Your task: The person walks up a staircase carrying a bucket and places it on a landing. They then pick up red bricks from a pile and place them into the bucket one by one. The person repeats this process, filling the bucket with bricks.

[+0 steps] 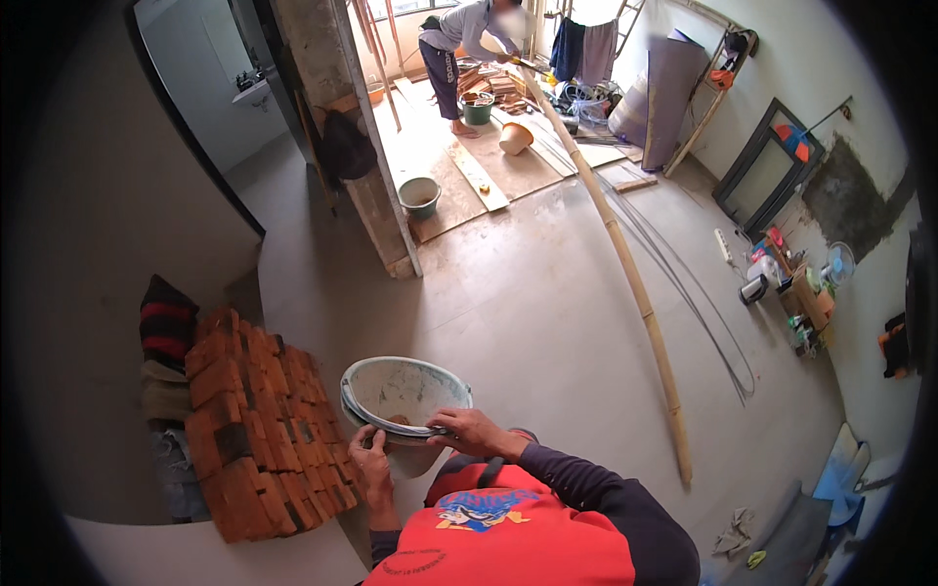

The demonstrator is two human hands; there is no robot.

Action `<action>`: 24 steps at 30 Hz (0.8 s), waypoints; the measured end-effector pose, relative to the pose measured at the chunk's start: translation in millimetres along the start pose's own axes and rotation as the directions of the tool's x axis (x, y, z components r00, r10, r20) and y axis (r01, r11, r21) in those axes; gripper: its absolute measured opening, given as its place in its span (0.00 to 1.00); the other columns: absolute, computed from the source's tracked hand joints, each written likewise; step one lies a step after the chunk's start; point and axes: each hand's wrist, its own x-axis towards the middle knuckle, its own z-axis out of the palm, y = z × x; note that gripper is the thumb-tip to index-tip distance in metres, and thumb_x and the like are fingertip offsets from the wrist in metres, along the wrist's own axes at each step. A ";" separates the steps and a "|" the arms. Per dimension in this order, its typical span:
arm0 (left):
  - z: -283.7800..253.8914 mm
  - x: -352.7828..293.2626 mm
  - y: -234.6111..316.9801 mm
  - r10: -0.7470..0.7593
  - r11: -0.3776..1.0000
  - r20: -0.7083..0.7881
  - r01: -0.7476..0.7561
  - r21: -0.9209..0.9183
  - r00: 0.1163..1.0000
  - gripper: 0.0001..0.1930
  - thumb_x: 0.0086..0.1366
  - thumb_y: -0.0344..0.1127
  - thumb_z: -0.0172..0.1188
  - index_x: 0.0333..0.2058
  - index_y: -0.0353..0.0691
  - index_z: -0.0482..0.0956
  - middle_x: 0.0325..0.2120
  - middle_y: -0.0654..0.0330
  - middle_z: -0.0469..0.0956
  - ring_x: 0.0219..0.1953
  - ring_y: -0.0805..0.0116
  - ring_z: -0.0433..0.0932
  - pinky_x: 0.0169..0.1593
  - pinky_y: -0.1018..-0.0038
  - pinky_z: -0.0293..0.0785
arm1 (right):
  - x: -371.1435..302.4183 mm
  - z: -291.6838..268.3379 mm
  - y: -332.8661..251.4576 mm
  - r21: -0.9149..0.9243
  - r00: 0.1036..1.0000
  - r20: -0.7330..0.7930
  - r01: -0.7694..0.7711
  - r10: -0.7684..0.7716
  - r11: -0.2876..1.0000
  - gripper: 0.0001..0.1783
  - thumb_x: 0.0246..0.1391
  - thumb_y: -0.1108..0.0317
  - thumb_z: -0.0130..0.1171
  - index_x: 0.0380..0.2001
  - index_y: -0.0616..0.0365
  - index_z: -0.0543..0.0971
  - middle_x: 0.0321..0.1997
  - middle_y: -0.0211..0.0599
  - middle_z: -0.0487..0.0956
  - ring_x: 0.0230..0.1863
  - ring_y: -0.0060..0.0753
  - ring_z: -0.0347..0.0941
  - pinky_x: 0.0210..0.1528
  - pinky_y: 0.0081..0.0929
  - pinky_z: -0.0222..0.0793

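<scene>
Both of my hands are on a pale, cement-stained bucket held in front of my body. Its doubled rim suggests a second bucket nested beneath, though I cannot tell for sure. My left hand pinches the near-left rim, thumb and fingers closed on it. On the near-right rim, my right hand is curled over the edge. Something small and brownish shows low inside the bucket; what it is cannot be made out. Just left of the bucket, a large stack of orange-red bricks stands on the floor.
A long bamboo pole slants across the floor, with thin metal rods beside it. Ahead, a co-worker bends near loose bricks and a green bucket. A grey bucket stands by the pillar.
</scene>
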 end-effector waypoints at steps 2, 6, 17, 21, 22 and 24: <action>31.1 4.1 12.4 0.041 0.996 0.079 -0.047 0.070 0.996 0.10 0.55 0.26 0.57 0.36 0.32 0.72 0.30 0.62 0.72 0.29 0.73 0.72 0.31 0.77 0.71 | 4.0 -33.5 15.8 -0.033 1.000 -0.015 -0.005 0.005 0.999 0.15 0.50 0.57 0.56 0.38 0.54 0.73 0.34 0.36 0.74 0.34 0.44 0.73 0.33 0.35 0.70; 86.6 41.4 33.9 0.082 0.996 -0.058 -0.081 0.021 0.995 0.07 0.54 0.25 0.57 0.33 0.32 0.74 0.29 0.62 0.73 0.30 0.74 0.71 0.31 0.77 0.71 | 52.1 -97.2 37.1 -0.077 0.993 0.001 0.115 -0.116 0.990 0.15 0.46 0.59 0.60 0.36 0.53 0.75 0.35 0.35 0.75 0.34 0.40 0.74 0.33 0.33 0.71; 137.7 34.5 41.5 0.278 0.943 -0.356 -0.182 0.280 0.892 0.16 0.48 0.30 0.62 0.37 0.32 0.74 0.36 0.54 0.72 0.40 0.62 0.70 0.48 0.70 0.64 | 123.5 -145.2 94.6 0.128 0.884 0.352 0.281 -0.308 0.951 0.15 0.46 0.61 0.60 0.36 0.54 0.73 0.36 0.36 0.75 0.35 0.43 0.74 0.33 0.34 0.71; 138.6 18.3 24.5 0.182 0.978 -0.540 -0.094 0.187 0.822 0.18 0.45 0.33 0.63 0.36 0.33 0.73 0.34 0.54 0.72 0.40 0.62 0.70 0.46 0.71 0.65 | 139.8 -130.9 104.2 0.318 0.803 0.470 0.233 -0.366 0.919 0.13 0.46 0.65 0.60 0.35 0.57 0.72 0.36 0.38 0.75 0.34 0.44 0.74 0.33 0.34 0.71; 136.6 8.4 24.3 0.144 0.978 -0.578 -0.026 0.207 0.804 0.17 0.45 0.32 0.63 0.36 0.33 0.73 0.32 0.56 0.71 0.39 0.63 0.70 0.44 0.71 0.65 | 142.8 -128.0 96.5 0.320 0.775 0.509 0.235 -0.375 0.918 0.13 0.46 0.67 0.59 0.35 0.58 0.72 0.35 0.39 0.75 0.33 0.44 0.74 0.32 0.33 0.71; 130.6 -4.7 14.7 0.113 0.978 -0.658 0.035 0.207 0.745 0.15 0.46 0.30 0.62 0.34 0.34 0.73 0.29 0.57 0.68 0.30 0.69 0.71 0.35 0.74 0.68 | 144.9 -107.4 98.3 0.384 0.686 0.595 0.216 -0.419 0.898 0.12 0.46 0.67 0.59 0.35 0.58 0.72 0.35 0.39 0.75 0.32 0.45 0.74 0.31 0.33 0.71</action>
